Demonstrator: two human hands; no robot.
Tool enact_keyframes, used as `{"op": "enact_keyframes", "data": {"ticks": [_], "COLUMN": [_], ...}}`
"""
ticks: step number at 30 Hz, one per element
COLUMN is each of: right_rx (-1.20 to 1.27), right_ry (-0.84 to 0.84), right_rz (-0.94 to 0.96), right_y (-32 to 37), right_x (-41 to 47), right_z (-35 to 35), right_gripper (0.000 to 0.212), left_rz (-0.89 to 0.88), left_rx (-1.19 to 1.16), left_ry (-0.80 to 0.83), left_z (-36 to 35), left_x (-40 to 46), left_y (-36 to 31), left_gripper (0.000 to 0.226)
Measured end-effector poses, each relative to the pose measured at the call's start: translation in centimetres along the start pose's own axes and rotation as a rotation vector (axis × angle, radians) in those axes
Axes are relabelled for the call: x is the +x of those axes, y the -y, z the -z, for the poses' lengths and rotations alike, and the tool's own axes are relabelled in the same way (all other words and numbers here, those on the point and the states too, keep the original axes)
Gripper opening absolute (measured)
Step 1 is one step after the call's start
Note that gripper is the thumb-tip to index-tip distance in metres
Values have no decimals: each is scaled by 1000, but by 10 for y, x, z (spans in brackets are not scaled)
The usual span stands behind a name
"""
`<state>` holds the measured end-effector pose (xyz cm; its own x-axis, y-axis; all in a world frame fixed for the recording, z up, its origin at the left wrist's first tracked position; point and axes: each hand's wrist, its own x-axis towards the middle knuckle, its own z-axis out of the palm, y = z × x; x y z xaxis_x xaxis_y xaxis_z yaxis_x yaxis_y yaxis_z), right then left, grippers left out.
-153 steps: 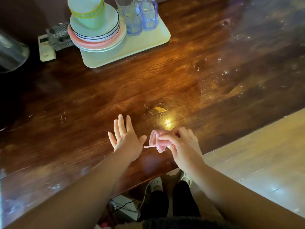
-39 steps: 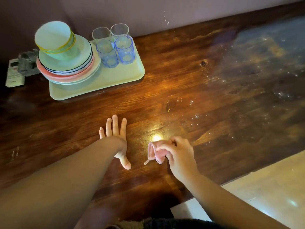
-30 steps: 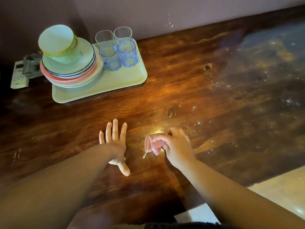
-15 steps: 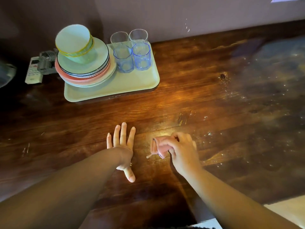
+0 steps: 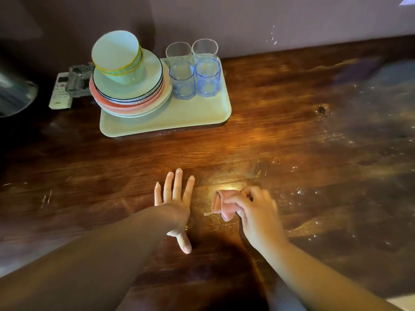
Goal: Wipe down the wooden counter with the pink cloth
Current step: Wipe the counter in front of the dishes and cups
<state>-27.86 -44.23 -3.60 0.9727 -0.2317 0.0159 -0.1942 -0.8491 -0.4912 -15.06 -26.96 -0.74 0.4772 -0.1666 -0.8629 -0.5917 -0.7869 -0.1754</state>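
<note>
Right hand (image 5: 256, 212) grips bunched pink cloth (image 5: 221, 204).

dim, warm room; a bright glare spot sits on the wooden surface (image 5: 247, 140) by the pink cloth (image 5: 221, 204). corners fall dark, edges bend, forearms blur.

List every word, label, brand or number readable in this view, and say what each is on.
No text can be read.
White remote control, far left by the tray: buttons and markings too small and blurred.
Plates, cup, glasses, pink cloth: no print visible.
</note>
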Motion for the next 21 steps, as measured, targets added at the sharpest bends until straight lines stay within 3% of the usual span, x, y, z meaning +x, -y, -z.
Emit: {"op": "enact_keyframes", "data": {"ticks": [4,9,13,16,21], "right_rx": [3,43,27,-32,25], "right_ry": [-7,-16,-69,-81,-17], "right_rz": [95,-116,34,110,-119], "right_y": [-6,9,5,-7,3], "right_x": [36,75,17,28,99], "right_z": [1,-6,-8,-8,-9], "right_gripper": [27,45,33,38,43], "left_rz": [-13,-3,-4,-6,-3], "left_rx": [-14,2,16,11,3], "left_ry": [5,-7,-5,-8,-1], "left_z": [0,1,-2,-4,-2], "left_x": [-1,0,2,6,4], "left_y": [1,0,-1,0,-1], "left_gripper": [172,172,172,172,170]}}
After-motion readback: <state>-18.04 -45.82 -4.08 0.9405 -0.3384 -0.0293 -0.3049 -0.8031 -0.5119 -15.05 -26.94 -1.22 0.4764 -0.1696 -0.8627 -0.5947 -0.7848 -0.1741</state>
